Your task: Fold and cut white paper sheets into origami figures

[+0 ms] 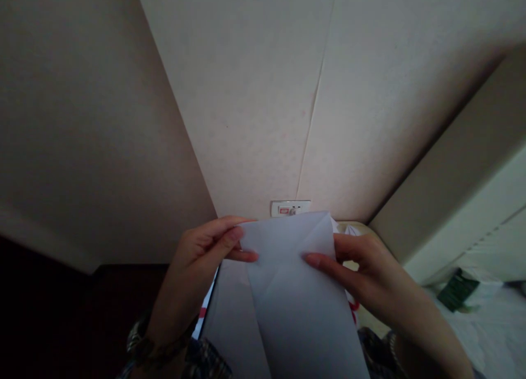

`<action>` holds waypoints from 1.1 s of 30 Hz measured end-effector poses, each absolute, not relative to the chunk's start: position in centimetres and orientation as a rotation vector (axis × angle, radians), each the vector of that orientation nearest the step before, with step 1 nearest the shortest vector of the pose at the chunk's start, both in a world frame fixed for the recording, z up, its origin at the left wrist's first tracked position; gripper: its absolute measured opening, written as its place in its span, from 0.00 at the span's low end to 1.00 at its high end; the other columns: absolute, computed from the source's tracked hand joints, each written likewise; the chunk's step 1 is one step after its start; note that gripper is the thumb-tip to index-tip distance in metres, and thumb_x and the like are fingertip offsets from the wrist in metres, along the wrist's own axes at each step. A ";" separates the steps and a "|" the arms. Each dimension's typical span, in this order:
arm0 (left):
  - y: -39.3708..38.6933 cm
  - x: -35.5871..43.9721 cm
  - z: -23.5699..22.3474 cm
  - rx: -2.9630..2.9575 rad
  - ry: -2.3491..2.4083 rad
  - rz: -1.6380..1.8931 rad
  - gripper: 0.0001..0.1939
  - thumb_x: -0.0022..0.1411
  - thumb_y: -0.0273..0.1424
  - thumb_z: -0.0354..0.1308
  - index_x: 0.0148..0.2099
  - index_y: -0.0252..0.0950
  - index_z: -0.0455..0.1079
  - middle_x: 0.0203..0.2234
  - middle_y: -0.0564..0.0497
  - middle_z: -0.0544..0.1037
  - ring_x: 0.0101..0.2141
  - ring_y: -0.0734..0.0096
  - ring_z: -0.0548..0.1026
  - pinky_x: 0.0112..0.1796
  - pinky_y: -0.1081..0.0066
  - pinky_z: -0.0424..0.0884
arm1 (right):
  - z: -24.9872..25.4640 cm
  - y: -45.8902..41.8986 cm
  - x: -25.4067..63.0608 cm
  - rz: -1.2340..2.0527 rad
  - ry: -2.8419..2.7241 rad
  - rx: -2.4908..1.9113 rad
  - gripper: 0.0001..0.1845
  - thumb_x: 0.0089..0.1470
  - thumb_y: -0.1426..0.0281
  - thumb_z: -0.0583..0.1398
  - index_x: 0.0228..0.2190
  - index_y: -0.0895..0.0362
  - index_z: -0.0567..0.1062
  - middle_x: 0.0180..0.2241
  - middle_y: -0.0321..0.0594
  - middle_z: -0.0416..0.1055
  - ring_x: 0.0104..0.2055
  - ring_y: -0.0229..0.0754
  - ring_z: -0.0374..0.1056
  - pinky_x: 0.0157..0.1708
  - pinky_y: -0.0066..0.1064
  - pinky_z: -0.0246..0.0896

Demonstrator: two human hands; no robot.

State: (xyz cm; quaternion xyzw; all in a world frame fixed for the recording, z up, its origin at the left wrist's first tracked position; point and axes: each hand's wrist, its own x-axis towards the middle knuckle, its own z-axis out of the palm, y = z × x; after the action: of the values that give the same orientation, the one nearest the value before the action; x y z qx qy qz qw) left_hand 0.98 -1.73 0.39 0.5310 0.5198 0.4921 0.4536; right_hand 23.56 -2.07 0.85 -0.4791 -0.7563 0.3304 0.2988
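A white sheet of paper (299,302) with diagonal crease lines near its top is held up in front of me. My left hand (205,247) pinches its upper left corner between thumb and fingers. On the right edge, my right hand (361,258) grips the paper with the thumb in front and the fingers behind. Another pale, flat surface (230,308) lies below and to the left of the sheet; I cannot tell whether it is paper too. The sheet's lower end runs out of view.
A wall socket (290,208) sits on the pale wall (255,121) behind the paper. To the right stands a cream-coloured padded panel (460,165), with a dark green packet (458,289) on light fabric beyond it. The floor (123,313) at lower left is dark.
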 end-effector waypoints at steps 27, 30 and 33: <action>-1.3 2.0 0.5 1.322 1.060 1.228 0.11 0.50 0.20 0.62 0.24 0.42 0.80 0.16 0.62 0.78 0.11 0.88 0.66 0.14 0.89 0.62 | 0.4 -1.8 23.3 0.881 -1.634 -1.160 0.13 0.54 0.62 0.63 0.23 0.56 0.78 0.20 0.36 0.70 0.21 0.37 0.62 0.17 0.25 0.56; -1.4 2.1 0.5 1.309 1.092 1.282 0.11 0.49 0.20 0.62 0.22 0.41 0.79 0.14 0.63 0.76 0.11 0.88 0.66 0.13 0.89 0.61 | 0.3 -1.8 23.3 0.877 -1.638 -1.168 0.15 0.54 0.61 0.63 0.21 0.56 0.77 0.19 0.36 0.69 0.21 0.38 0.62 0.17 0.26 0.55; -1.4 2.1 0.7 1.332 1.109 1.324 0.12 0.49 0.19 0.62 0.21 0.40 0.78 0.12 0.64 0.73 0.10 0.89 0.66 0.13 0.90 0.61 | 0.4 -1.9 23.1 0.893 -1.633 -1.154 0.14 0.54 0.59 0.63 0.23 0.55 0.77 0.21 0.37 0.71 0.23 0.39 0.64 0.18 0.27 0.57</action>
State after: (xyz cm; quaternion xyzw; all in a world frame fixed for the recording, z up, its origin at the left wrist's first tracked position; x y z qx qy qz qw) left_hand 2.11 -1.41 0.70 0.5416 0.4511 0.5384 0.4618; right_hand 23.14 -1.88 0.36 -0.4685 -0.6627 0.3625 0.4581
